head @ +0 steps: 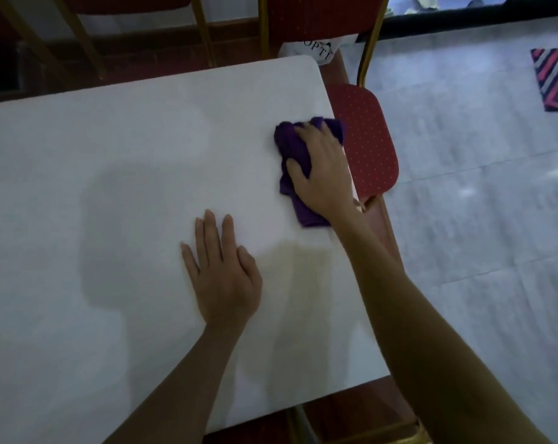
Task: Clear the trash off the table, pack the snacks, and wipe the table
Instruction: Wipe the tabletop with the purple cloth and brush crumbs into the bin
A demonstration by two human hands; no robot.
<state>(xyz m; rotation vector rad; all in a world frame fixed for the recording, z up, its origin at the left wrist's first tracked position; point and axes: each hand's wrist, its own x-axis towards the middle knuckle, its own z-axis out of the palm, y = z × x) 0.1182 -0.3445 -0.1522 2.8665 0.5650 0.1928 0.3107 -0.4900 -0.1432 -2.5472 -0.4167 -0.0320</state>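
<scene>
A white table (pixel 117 174) fills most of the view. A crumpled purple cloth (pixel 288 145) lies near the table's right edge, and my right hand (pixel 322 168) presses down on it, fingers wrapped over the folds. My left hand (pixel 223 277) rests flat on the tabletop, fingers spread, holding nothing, below and left of the cloth. No trash or snacks show on the table.
A red dotted chair seat (pixel 370 139) sits just past the right table edge, with gold chair frames (pixel 368 40) behind. A white bag with black lettering (pixel 319 49) stands by the far corner. A striped mat (pixel 556 78) lies on the pale floor.
</scene>
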